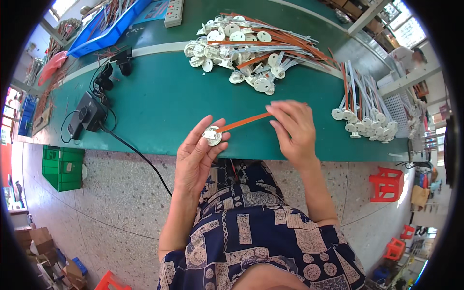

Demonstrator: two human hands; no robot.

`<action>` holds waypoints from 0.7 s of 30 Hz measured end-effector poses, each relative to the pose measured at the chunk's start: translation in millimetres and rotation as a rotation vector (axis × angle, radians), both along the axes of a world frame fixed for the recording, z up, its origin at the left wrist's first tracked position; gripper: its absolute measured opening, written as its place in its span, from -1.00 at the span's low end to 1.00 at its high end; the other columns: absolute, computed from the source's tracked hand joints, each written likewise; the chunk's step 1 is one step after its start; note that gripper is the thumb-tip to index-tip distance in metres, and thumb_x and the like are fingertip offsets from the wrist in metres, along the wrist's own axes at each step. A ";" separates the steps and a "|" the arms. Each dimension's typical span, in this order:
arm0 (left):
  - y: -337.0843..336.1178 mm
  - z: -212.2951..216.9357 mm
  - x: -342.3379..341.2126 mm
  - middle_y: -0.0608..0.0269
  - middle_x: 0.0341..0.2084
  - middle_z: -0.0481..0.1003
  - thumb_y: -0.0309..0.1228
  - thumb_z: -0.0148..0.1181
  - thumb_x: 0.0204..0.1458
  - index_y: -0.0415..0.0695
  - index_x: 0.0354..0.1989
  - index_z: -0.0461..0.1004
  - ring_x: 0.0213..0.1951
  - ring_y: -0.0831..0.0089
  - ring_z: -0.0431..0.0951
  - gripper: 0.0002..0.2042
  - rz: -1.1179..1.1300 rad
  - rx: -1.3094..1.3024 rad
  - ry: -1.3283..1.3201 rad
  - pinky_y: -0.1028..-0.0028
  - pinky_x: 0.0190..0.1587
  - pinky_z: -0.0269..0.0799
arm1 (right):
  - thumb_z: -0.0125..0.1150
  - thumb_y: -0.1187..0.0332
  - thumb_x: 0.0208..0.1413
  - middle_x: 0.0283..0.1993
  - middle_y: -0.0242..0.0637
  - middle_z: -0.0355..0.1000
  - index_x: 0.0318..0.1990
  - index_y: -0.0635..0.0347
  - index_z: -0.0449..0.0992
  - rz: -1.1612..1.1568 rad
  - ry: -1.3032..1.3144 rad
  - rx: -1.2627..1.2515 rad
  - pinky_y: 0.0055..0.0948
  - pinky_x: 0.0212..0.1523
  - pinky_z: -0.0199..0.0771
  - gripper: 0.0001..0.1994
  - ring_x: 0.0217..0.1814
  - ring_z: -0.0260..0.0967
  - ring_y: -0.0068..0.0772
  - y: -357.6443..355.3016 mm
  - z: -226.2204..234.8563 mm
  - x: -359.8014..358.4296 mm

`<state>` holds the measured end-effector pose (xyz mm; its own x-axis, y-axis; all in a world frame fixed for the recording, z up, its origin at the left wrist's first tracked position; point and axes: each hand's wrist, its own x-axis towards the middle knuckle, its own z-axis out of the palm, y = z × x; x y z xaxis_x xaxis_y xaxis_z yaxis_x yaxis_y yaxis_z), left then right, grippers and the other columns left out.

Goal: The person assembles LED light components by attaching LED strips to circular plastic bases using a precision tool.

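Note:
My left hand (pixel 197 153) holds a small round white socket part (pixel 211 135) between thumb and fingers, just over the near edge of the green table (pixel 159 104). An orange wire (pixel 243 123) runs from the part up to the right. My right hand (pixel 295 128) pinches the far end of that wire, fingers slightly blurred. A big heap of the same white parts with orange and white wires (pixel 246 46) lies farther back on the table. A second, neater bunch (pixel 365 113) lies to the right.
A black adapter box (pixel 87 116) with a cable sits at the table's left. Blue trays (pixel 104 26) and a white power strip (pixel 174 12) are at the back. A green crate (pixel 62 166) and red stools (pixel 386 183) stand on the floor. Another person (pixel 408 55) is at far right.

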<state>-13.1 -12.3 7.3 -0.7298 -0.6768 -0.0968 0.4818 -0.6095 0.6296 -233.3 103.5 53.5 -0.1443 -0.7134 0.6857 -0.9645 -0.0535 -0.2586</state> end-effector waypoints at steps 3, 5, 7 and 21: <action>7.4 8.8 -0.7 -0.23 0.27 0.33 -0.43 0.13 0.29 -0.33 0.39 0.18 0.16 0.10 0.53 -0.47 0.011 -0.026 -0.010 0.26 0.13 0.61 | 0.31 0.53 0.12 -0.31 -0.26 0.56 -0.13 0.26 0.66 -0.001 -0.523 0.163 -0.50 -0.36 0.45 -0.83 -0.34 0.49 -0.44 29.1 -18.0 28.8; 14.5 15.2 -1.7 -0.18 0.25 0.36 -0.55 0.14 0.25 -0.32 0.33 0.26 0.15 0.17 0.54 -0.52 0.031 -0.072 -0.038 0.28 0.12 0.61 | 0.27 0.40 0.23 -0.41 -0.29 0.53 0.01 0.29 0.60 0.083 -0.734 0.232 -0.60 -0.49 0.38 -0.75 -0.50 0.38 -0.62 25.7 -27.1 40.6; 15.9 11.4 2.3 -0.15 0.23 0.39 -0.59 0.15 0.22 -0.32 0.29 0.29 0.12 0.22 0.55 -0.55 0.014 -0.108 -0.089 0.28 0.12 0.61 | 0.22 0.27 0.30 -0.42 -0.34 0.50 0.18 0.30 0.49 0.280 -1.557 0.295 -0.65 -0.55 0.29 -0.61 -0.56 0.27 -0.68 20.0 -28.5 47.7; 24.1 2.2 -4.8 -0.13 0.12 0.49 -0.42 -0.04 0.37 -0.34 0.18 0.38 0.06 0.22 0.60 -0.68 -0.017 -0.139 -0.111 0.23 0.09 0.61 | 0.03 0.23 0.43 -0.48 -0.31 0.46 -0.04 0.24 0.52 0.447 -1.805 0.048 -0.63 -0.63 0.15 -0.74 -0.62 0.23 -0.63 9.6 -21.0 53.3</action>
